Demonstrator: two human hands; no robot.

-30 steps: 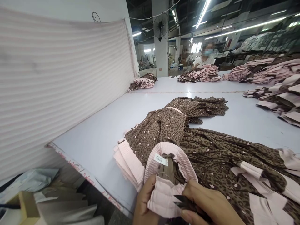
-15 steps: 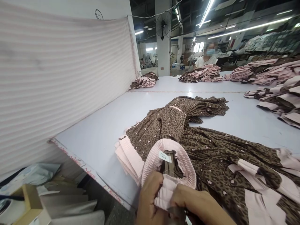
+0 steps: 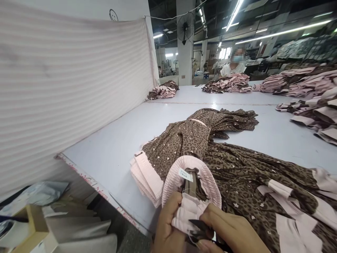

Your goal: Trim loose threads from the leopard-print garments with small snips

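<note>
Two bare hands work at the near edge of a pale table (image 3: 105, 158), low in the view. The left hand (image 3: 168, 225) is closed, thumb and fingers pinching the gathered near part of a pink waistband (image 3: 179, 168). The right hand (image 3: 231, 228) is curled around small black scissors (image 3: 201, 225), their dark points directed toward the pink cloth; its fingertips are right at that cloth, though how firmly they press it cannot be told. The waistband belongs to a brown leopard-print garment (image 3: 192, 140), which lies on the table just beyond the hands, with the ribbed band raised in a ring around a white label (image 3: 186, 174). Fine loose thread shows near the blades. The cloth looks light, soft and floppy, folding easily rather than standing on its own; the ribbed band seems thicker and springier, likely to stretch when pulled and to draw back when released. It does not look fragile, but a blade could nick it. The best hold appears to be a pinch on the doubled ribbing, close beside the blades with fingertips clear of them, since a grip on the loose print alone would probably let the band sag or twist. More brown-and-pink piles (image 3: 228, 83) rest farther back.
</note>
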